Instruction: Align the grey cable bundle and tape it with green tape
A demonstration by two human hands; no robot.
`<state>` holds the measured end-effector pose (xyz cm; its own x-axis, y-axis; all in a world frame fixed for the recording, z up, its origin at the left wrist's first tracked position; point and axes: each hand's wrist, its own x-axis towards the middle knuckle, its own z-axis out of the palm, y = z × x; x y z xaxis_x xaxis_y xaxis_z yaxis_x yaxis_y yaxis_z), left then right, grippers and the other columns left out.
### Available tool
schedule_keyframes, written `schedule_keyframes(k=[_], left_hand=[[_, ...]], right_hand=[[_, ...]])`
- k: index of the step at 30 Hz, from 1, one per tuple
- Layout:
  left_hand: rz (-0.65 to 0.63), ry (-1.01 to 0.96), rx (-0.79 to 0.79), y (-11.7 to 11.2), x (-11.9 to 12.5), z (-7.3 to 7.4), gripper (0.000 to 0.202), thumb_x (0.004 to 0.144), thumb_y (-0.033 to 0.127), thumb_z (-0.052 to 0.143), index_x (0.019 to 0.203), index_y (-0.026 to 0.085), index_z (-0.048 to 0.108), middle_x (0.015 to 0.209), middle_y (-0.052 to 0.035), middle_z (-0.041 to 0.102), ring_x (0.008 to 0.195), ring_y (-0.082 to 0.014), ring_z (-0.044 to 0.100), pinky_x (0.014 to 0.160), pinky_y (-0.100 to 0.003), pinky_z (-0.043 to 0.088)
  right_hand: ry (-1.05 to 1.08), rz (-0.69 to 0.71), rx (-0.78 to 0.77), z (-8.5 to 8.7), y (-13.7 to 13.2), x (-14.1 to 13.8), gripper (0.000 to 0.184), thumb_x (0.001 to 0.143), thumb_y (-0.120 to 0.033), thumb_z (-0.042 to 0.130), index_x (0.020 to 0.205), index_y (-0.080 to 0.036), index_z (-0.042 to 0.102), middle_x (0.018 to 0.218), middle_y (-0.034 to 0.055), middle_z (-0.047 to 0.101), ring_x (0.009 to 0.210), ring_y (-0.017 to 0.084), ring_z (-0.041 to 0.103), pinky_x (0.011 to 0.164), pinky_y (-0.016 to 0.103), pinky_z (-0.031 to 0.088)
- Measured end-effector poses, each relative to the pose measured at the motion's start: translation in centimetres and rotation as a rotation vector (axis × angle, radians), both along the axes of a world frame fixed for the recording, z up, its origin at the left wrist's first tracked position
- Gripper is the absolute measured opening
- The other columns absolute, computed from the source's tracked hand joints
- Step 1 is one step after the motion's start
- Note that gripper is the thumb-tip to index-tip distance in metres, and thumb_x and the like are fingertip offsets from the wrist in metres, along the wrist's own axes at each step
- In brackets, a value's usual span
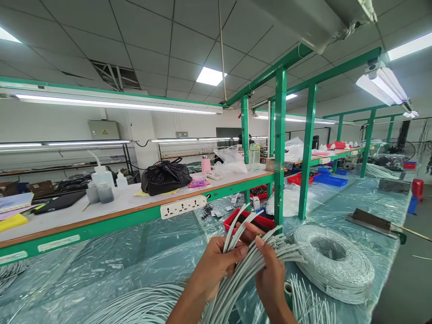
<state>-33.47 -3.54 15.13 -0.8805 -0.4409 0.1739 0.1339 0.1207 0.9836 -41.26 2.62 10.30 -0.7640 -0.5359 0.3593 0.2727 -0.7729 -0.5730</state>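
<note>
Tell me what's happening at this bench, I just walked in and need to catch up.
A person holds a bundle of cut grey cables in both hands: the left hand grips it from the side, the right hand from the front, and the ends fan out above. A coil of the same cable lies to the right on the plastic-covered bench. More cut lengths lie below.

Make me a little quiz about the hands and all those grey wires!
1. True or false: both hands grip the bundle of cut grey cables.
2. What lies on the bench beside the right hand? A) coil of grey cable B) hammer C) laptop
3. Fill in: behind the cable ends sits a ___ tray.

Key:
1. True; the left hand holds it too.
2. A, the coil of grey cable.
3. Red, the red tray.
</note>
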Motion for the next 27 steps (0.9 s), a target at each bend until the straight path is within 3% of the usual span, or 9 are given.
schedule_keyframes(k=[2,7,10,12,16,22,27], left_hand=[[0.001,-0.001,-0.022,0.3,-0.1,-0.1,0.030,0.065,0.039,0.071,0.060,0.013,0.057,0.045,0.0088,0.030,0.040,-0.0038,0.015,0.040,-0.023,0.010],[0.090,0.090,-0.123,1.5,-0.6,-0.3,0.021,0.074,0.032,0.064,0.069,0.012,0.064,0.063,-0.0001,0.056,0.056,-0.0095,0.042,0.053,-0.022,0.031],[0.141,0.126,-0.166,2.0,-1.1,-0.1,0.022,0.075,0.034,0.063,0.076,0.012,0.067,0.063,0.0007,0.055,0.059,-0.0113,0.043,0.055,-0.023,0.032],[0.141,0.139,-0.206,2.3,-1.4,0.1,0.023,0.075,0.034,0.062,0.082,0.012,0.068,0.066,-0.0006,0.057,0.063,-0.0137,0.046,0.059,-0.025,0.036],[0.135,0.167,-0.315,2.7,-1.8,0.5,0.020,0.075,0.032,0.062,0.074,0.013,0.069,0.066,-0.0017,0.056,0.069,-0.0183,0.051,0.065,-0.028,0.040],[0.263,0.191,-0.457,2.2,-1.4,-0.8,0.029,0.083,0.039,0.051,0.091,0.016,0.067,0.078,-0.0032,0.057,0.069,-0.0164,0.050,0.060,-0.026,0.036],[0.331,0.220,-0.548,1.6,-1.0,-1.4,0.027,0.086,0.037,0.047,0.087,0.017,0.066,0.074,-0.0015,0.055,0.070,-0.0162,0.050,0.062,-0.026,0.037]], right_hand=[[-0.039,0.004,-0.023,-0.2,0.0,-0.1,0.032,0.068,-0.036,0.064,0.097,-0.023,0.069,0.089,0.0033,0.073,0.086,0.024,0.065,0.078,0.037,0.051],[-0.127,-0.107,0.008,-0.6,-0.4,-0.3,0.047,0.064,-0.031,0.065,0.111,-0.022,0.062,0.100,0.0014,0.069,0.094,0.022,0.061,0.085,0.033,0.047],[-0.217,-0.165,0.005,-0.9,-0.7,-0.3,0.050,0.064,-0.033,0.067,0.112,-0.021,0.060,0.102,0.0019,0.068,0.095,0.022,0.059,0.087,0.036,0.045],[-0.246,-0.130,0.002,-1.3,-0.7,-0.2,0.048,0.064,-0.036,0.068,0.108,-0.019,0.062,0.099,0.0031,0.069,0.094,0.023,0.060,0.088,0.039,0.044],[-0.226,-0.067,0.047,-1.6,-0.4,-0.1,0.038,0.066,-0.041,0.069,0.096,-0.017,0.067,0.097,0.0042,0.070,0.100,0.023,0.059,0.096,0.038,0.040],[-0.298,0.023,-0.050,-0.6,-0.1,-0.5,0.029,0.063,-0.039,0.070,0.085,-0.020,0.070,0.087,0.0010,0.073,0.098,0.024,0.061,0.089,0.037,0.046],[-0.278,-0.008,-0.035,0.2,0.3,-0.7,0.025,0.067,-0.039,0.065,0.081,-0.019,0.070,0.082,0.0005,0.073,0.089,0.022,0.065,0.084,0.035,0.050]])
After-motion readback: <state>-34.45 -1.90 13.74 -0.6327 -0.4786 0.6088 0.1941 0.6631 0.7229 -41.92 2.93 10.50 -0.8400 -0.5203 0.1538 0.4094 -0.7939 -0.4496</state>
